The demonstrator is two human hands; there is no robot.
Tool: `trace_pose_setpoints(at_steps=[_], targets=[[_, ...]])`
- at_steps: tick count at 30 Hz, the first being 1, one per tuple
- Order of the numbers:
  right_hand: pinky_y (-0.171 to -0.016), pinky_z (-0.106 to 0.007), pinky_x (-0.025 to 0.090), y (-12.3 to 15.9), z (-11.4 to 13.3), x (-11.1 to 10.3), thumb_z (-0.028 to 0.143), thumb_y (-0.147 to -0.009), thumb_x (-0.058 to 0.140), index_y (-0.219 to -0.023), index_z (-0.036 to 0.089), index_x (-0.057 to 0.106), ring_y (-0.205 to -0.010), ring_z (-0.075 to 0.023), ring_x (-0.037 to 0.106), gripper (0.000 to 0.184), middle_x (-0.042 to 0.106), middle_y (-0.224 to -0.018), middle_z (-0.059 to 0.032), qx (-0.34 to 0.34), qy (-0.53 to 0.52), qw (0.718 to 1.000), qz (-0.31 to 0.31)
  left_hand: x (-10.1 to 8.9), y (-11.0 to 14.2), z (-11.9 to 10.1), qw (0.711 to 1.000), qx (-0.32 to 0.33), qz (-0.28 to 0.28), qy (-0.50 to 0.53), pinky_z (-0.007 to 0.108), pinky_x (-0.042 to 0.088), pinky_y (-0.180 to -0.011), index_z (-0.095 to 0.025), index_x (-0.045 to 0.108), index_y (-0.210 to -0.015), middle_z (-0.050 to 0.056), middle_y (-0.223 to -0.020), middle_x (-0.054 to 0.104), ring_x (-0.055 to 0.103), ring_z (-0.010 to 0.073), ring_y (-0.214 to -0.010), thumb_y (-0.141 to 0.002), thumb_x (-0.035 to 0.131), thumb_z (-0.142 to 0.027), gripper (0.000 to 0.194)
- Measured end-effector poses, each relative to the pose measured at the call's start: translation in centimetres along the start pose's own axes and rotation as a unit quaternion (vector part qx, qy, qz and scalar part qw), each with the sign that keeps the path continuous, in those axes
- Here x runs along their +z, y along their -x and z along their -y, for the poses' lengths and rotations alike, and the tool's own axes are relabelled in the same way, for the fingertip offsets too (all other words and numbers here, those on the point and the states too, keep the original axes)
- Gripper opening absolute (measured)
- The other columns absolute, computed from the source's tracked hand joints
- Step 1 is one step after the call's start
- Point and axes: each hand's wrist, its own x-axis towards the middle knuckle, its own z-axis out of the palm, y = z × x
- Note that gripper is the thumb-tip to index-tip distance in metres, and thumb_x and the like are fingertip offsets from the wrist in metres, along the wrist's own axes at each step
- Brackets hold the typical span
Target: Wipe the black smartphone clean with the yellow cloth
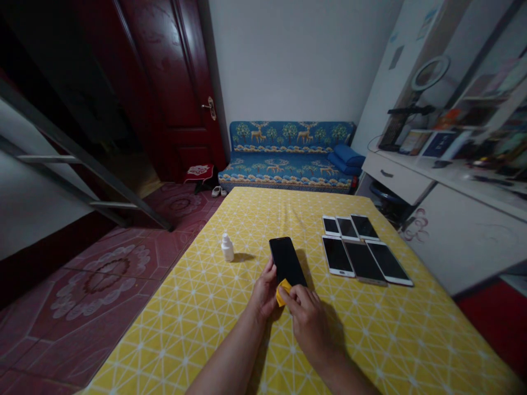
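Note:
A black smartphone [287, 260] is held tilted above the table by my left hand [264, 289], whose fingers grip its left edge. In my right hand [305, 315] is a small yellow cloth [283, 293], pinched between thumb and fingers at the phone's lower end. Part of the cloth and the phone's bottom edge are hidden by the right hand. To the left of the phone, a small white bottle [227, 248] stands upright on the table.
Several phones lie in two rows at the right, among them a white phone [338, 256] and a gold-framed one [364, 262]. A yellow patterned cloth covers the table [197, 307]. Beyond it stands a blue sofa [284, 162]; a white desk [465, 186] is at the right.

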Motion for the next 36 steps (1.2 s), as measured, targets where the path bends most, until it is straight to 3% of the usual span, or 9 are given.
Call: trace_pose_setpoints(at_steps=[4,8,12,17,22,29,36], targets=[[-0.067,-0.030,0.042,0.1,-1.1,-0.2,0.001,-0.086,0.052,-0.120,0.031,0.068,-0.074,-0.0179,0.054,0.047,0.061,-0.081,-0.0032,0.012,0.000,1.000,0.008,-0.5,-0.3,-0.1,1.000,0.013,-0.001,0.005,0.023,0.057,-0.075,-0.026,0.054,-0.131,0.001,-0.100,0.072,0.071,0.0136,-0.082,-0.082,0.070,-0.017,0.052],[-0.067,-0.030,0.045,0.4,-2.9,-0.9,0.003,-0.089,0.047,-0.118,0.030,0.069,-0.073,-0.0174,0.054,0.045,0.061,-0.082,-0.0040,0.044,-0.024,0.998,-0.029,-0.9,-0.6,-0.2,1.000,0.020,-0.001,0.004,0.018,0.055,-0.064,-0.022,0.055,-0.130,0.001,-0.090,0.071,0.068,0.0114,-0.071,-0.082,0.070,-0.016,0.050],[-0.069,-0.028,0.050,0.8,-3.7,-0.8,0.003,-0.091,0.041,-0.125,0.030,0.066,-0.080,-0.0168,0.058,0.049,0.059,-0.088,-0.0047,0.081,-0.145,0.985,-0.057,-1.1,-0.7,-0.2,1.000,0.018,-0.007,-0.007,0.020,0.056,-0.066,-0.020,0.052,-0.134,0.003,-0.095,0.072,0.069,0.0131,-0.073,-0.084,0.069,-0.016,0.053],[-0.068,-0.023,0.052,0.6,-2.8,-0.7,0.005,-0.094,0.043,-0.131,0.030,0.062,-0.083,-0.0140,0.061,0.048,0.057,-0.094,-0.0048,0.072,-0.265,0.957,-0.090,-1.3,-0.6,-0.2,1.000,-0.010,-0.001,0.020,0.024,0.056,-0.077,-0.017,0.057,-0.128,0.005,-0.094,0.073,0.070,0.0158,-0.081,-0.083,0.069,-0.015,0.046],[-0.067,-0.022,0.052,-0.4,-1.9,-1.0,0.007,-0.094,0.047,-0.128,0.029,0.064,-0.081,-0.0131,0.061,0.044,0.058,-0.092,-0.0044,0.044,-0.298,0.949,-0.093,-0.9,-0.2,-0.4,0.999,-0.035,0.031,0.022,0.022,0.055,-0.072,-0.015,0.061,-0.122,0.004,-0.088,0.072,0.068,0.0147,-0.073,-0.080,0.072,-0.017,0.044],[-0.069,-0.023,0.052,-2.0,-2.4,-0.7,0.006,-0.094,0.046,-0.127,0.029,0.065,-0.083,-0.0130,0.061,0.044,0.059,-0.092,-0.0041,0.038,-0.299,0.946,-0.118,-0.3,0.1,-0.1,0.996,-0.066,0.065,0.003,0.019,0.056,-0.073,-0.011,0.067,-0.105,0.006,-0.090,0.072,0.069,0.0126,-0.075,-0.084,0.066,-0.016,0.021],[-0.073,-0.026,0.050,-4.4,-4.2,-1.0,0.011,-0.095,0.048,-0.123,0.031,0.068,-0.086,-0.0137,0.060,0.040,0.059,-0.092,-0.0036,0.075,-0.270,0.948,-0.152,0.7,0.5,-0.1,0.991,-0.058,0.108,-0.056,0.023,0.054,-0.080,-0.011,0.064,-0.122,0.011,-0.103,0.074,0.071,0.0184,-0.088,-0.083,0.068,-0.019,0.040]])
